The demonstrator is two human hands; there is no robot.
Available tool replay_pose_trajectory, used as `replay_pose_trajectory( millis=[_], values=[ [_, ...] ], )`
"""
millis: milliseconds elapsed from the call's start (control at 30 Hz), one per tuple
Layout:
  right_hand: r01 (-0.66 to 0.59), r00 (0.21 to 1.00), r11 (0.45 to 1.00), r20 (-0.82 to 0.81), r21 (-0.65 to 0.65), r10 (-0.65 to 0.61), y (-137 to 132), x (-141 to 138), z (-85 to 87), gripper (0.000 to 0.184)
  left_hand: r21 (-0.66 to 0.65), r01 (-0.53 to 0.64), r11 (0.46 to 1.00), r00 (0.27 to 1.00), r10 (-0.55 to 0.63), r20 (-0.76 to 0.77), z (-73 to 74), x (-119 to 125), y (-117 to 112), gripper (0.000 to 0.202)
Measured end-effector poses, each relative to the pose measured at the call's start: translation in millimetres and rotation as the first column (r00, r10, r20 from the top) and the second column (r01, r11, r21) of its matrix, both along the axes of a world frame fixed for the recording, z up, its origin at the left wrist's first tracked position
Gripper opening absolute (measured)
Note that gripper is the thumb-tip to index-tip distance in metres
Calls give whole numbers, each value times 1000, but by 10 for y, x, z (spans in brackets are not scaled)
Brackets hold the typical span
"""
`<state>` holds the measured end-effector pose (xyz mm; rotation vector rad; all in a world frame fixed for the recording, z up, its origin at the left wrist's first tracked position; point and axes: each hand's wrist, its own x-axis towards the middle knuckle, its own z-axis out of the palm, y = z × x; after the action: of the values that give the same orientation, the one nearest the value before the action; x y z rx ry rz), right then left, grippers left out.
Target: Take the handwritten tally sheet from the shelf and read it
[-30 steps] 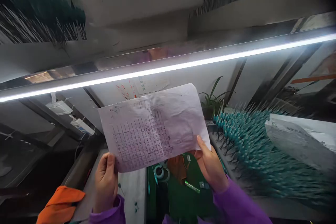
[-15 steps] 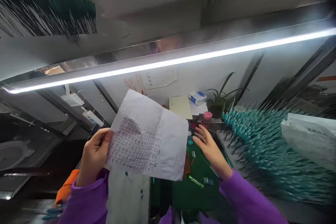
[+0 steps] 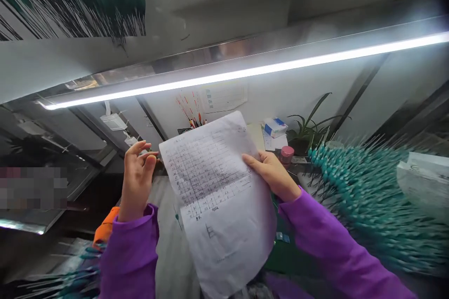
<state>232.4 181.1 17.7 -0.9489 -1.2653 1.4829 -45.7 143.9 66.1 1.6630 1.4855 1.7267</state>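
A white sheet of paper (image 3: 224,224) with a handwritten grid of rows and columns hangs in front of me, its lower part bending downward. My right hand (image 3: 271,173) pinches its right edge, thumb on the written face and the fingers behind. To the left of the sheet, my left hand (image 3: 136,180) is raised and apart from it, with fingers loosely curled and the thumb separate. Nothing shows in that hand. Purple sleeves cover both forearms.
Many teal-tipped thin sticks (image 3: 372,201) stand in a dense mass at right, beside a white paper bag (image 3: 423,187). Behind the sheet are a pink-lidded jar (image 3: 286,154), a blue-and-white box (image 3: 275,127) and a potted plant (image 3: 310,126). A bright tube light (image 3: 245,74) crosses overhead.
The paper has turned, so its writing faces differently and its blank part hangs below. My left hand has let go of it, and my right hand has taken hold of its edge.
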Motion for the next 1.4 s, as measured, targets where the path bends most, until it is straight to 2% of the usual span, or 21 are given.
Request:
replay_pose_trajectory(
  millis=[100, 167, 233, 333, 433, 633, 800, 967, 1067, 1200, 1400],
  values=[
    [129, 990, 992, -59, 8, -128, -29, 38, 15, 31, -67, 93, 993, 962, -72, 264, -179, 108, -270, 50],
    [175, 982, 985, -77, 8, -173, -55, 43, 28, 30, -152, 172, 973, 924, -105, 369, -306, 237, -454, 56],
    [194, 978, 981, -81, 6, -193, -80, 34, 31, 31, -235, 243, 941, 899, -127, 418, -406, 355, -600, 57],
    [197, 978, 980, -78, 10, -195, -114, 11, 16, 30, -359, 295, 886, 907, -141, 396, -481, 440, -719, 58],
    [182, 982, 983, -53, 11, -181, -152, -3, -3, 30, -411, 299, 861, 921, -146, 362, -482, 436, -748, 58],
    [176, 984, 984, -38, -18, -176, -208, -17, -26, 31, -390, 319, 864, 908, -162, 386, -496, 404, -764, 60],
    [189, 982, 981, 10, -40, -189, -227, -20, -37, 30, -375, 295, 879, 911, -140, 389, -514, 413, -802, 65],
    [202, 979, 979, 42, -16, -201, -256, -13, -13, 29, -329, 311, 892, 904, -172, 390, -473, 436, -806, 75],
    [222, 973, 975, 66, -1, -221, -271, -3, -6, 31, -302, 304, 903, 884, -149, 443, -436, 456, -769, 80],
    [215, 974, 977, 76, -2, -214, -285, 19, -24, 31, -312, 236, 920, 860, -48, 508, -396, 464, -696, 65],
    [199, 977, 980, 74, 4, -199, -321, 46, -20, 32, -314, 177, 933, 840, 23, 543, -366, 433, -556, 39]
  ],
)
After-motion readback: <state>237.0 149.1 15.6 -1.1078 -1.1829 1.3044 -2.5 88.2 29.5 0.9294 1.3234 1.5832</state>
